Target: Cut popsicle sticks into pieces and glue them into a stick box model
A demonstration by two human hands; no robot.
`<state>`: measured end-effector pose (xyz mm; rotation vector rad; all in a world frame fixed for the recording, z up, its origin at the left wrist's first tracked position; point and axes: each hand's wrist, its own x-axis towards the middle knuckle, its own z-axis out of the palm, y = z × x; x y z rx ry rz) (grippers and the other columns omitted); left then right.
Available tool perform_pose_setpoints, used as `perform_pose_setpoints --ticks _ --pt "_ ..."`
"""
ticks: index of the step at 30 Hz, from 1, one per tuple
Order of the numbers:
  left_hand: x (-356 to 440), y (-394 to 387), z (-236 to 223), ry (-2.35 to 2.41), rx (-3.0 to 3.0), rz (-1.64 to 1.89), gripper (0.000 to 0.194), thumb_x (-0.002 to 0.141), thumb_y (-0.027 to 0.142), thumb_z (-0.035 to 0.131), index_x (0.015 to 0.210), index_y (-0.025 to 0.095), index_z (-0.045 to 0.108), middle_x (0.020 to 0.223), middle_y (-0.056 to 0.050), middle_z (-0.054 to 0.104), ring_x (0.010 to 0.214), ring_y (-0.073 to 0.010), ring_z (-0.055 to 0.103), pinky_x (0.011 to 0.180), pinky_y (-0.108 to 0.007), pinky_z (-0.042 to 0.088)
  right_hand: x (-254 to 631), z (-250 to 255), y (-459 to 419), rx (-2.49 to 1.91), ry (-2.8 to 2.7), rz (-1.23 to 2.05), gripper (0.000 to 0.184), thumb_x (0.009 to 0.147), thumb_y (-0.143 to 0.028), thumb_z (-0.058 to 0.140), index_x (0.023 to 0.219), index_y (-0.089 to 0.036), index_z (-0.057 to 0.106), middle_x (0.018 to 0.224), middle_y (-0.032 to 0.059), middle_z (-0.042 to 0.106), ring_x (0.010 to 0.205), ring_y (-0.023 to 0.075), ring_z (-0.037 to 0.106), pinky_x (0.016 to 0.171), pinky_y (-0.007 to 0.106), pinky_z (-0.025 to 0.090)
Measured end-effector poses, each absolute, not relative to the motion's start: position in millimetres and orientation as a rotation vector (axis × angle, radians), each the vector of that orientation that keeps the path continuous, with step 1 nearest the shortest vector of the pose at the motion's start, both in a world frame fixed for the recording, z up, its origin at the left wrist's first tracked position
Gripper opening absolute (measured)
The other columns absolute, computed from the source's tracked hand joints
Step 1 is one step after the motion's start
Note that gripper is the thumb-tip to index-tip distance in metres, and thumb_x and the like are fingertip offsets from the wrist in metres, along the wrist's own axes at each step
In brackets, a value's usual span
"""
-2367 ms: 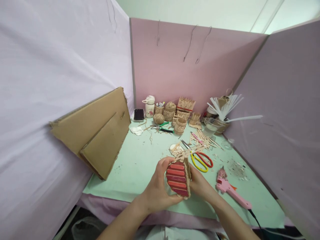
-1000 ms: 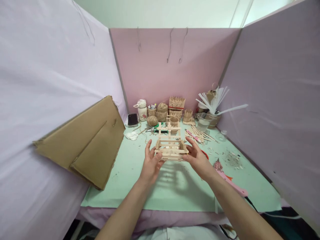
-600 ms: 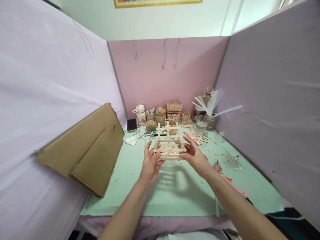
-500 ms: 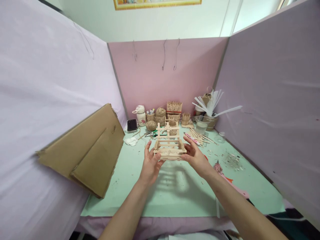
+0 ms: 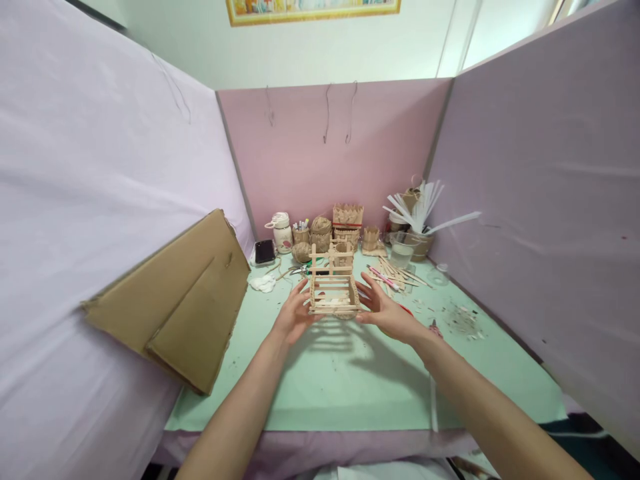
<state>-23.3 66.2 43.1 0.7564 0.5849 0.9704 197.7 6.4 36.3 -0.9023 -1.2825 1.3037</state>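
Observation:
A small rack of pale wooden craft sticks (image 5: 334,309), with slatted sides and a tall lattice back, is between my hands over the table's middle. My left hand (image 5: 293,319) holds its left side, thumb low by the front corner and fingers along the side. At the right side, my right hand (image 5: 387,315) has its thumb at the lower corner and its fingers bent loosely beside the end. The rack's open top faces me, showing its inside. A slatted shadow lies just in front of it; whether its base touches the table I cannot tell.
Behind stand a white bottle (image 5: 282,233), twine balls (image 5: 301,252) and stick-covered cups (image 5: 371,237). Loose sticks (image 5: 400,272), a pink cutter (image 5: 384,278) and white strips in a pot (image 5: 421,245) are at the right. Folded cardboard (image 5: 190,307) leans at the left. Scraps (image 5: 465,320) lie right.
The rack has come down nearer the table and tipped so that its inside shows more. Both hands moved with it, the right hand's grip looking looser. The view has shifted slightly.

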Motion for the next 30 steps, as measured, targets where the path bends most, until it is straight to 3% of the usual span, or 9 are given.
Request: perform_pose_setpoints --ticks 6,11,15,22,26,30 --pt "-25 80 39 0.555 0.670 1.024 0.050 0.070 0.017 0.062 0.116 0.028 0.048 0.110 -0.004 0.061 0.095 -0.0211 0.060 0.083 -0.044 0.049 198 42 7 -1.055 -1.249 1.343 0.096 0.067 -0.034 0.074 0.142 -0.032 0.015 0.148 0.0149 0.020 0.128 0.0249 0.038 0.097 0.046 0.040" --pt "-29 94 47 0.553 0.635 1.026 0.046 0.070 0.015 0.058 0.114 0.026 0.051 0.103 -0.002 0.063 0.087 -0.0188 0.062 0.084 -0.046 0.049 186 55 15 -1.320 -1.421 0.999 0.071 0.071 -0.038 0.068 0.133 -0.024 0.035 0.135 0.0135 0.039 0.118 0.0249 0.047 0.093 0.043 0.043" --pt "-33 110 48 0.555 0.614 1.031 0.047 0.070 0.016 0.058 0.115 0.025 0.051 0.104 -0.003 0.063 0.088 -0.0194 0.062 0.086 -0.047 0.047 174 62 28 -1.357 -1.665 0.654 0.061 0.073 -0.031 0.062 0.130 -0.026 0.039 0.130 0.0103 0.038 0.112 0.0230 0.049 0.083 0.038 0.049" --pt "-34 127 37 0.540 0.599 1.040 0.046 0.070 0.017 0.057 0.115 0.024 0.051 0.105 -0.004 0.063 0.088 -0.0201 0.061 0.082 -0.046 0.049 156 70 56 -1.392 -1.949 0.302 0.061 0.071 -0.013 0.060 0.127 -0.028 0.042 0.134 0.0099 0.028 0.109 0.0225 0.050 0.088 0.038 0.045" --pt "-29 132 35 0.562 0.573 1.050 0.042 0.069 0.014 0.058 0.109 0.025 0.052 0.103 -0.002 0.063 0.088 -0.0199 0.061 0.082 -0.047 0.049 152 66 75 -1.416 -1.941 0.214 0.036 0.071 -0.009 0.057 0.105 -0.022 0.054 0.127 0.0104 0.036 0.095 0.0208 0.058 0.082 0.037 0.046" --pt "-23 136 36 0.554 0.553 1.069 0.037 0.070 0.016 0.061 0.105 0.025 0.052 0.102 -0.001 0.062 0.087 -0.0182 0.061 0.085 -0.047 0.049 156 61 84 -1.403 -1.921 0.166 0.015 0.073 -0.012 0.055 0.086 -0.020 0.054 0.124 0.0097 0.040 0.085 0.0180 0.059 0.077 0.035 0.047"
